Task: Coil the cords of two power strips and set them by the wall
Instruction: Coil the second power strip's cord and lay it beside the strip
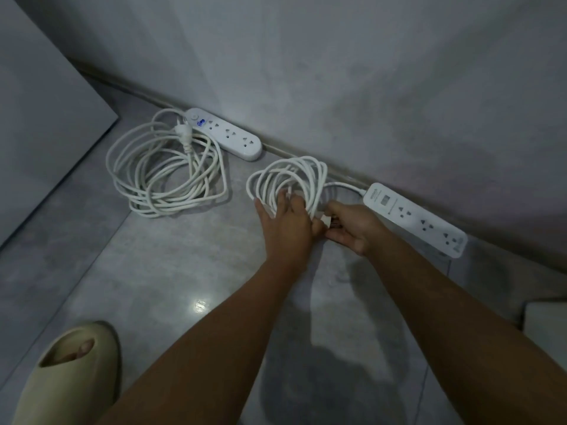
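Head view puts both our bare forearms reaching up from 6 o'clock toward the base of the grey wall (368,72). Our left hand (287,225) lies flat on the near rim of the smaller cord coil (288,182), fingers spread and threaded through its loops, pinning the bundle against the grey floor (171,271) rather than closing around it. Our right hand (352,228), just beside the left at its 3 o'clock, is curled with fingertips pinched on the white plug (325,220), which sits between the two hands, touching the coil's right edge.

From the coil a short length of cord arcs toward 2 o'clock into the right power strip (414,219), a flat white bar with three visible sockets that lies along the foot of the wall, angled from upper left down to lower right.

At 10 o'clock from our hands, well apart, the larger cord coil (165,170) rests loosely on the floor in wide uneven loops, its own plug (184,133) lying on top near the far edge. The left power strip (224,133), rounded at the ends with a blue label, sits at the wall just behind that coil.

At 7 o'clock, near the bottom edge, we see a foot in a beige slipper (70,378). A pale panel (46,102) fills the 9 to 11 o'clock corner.
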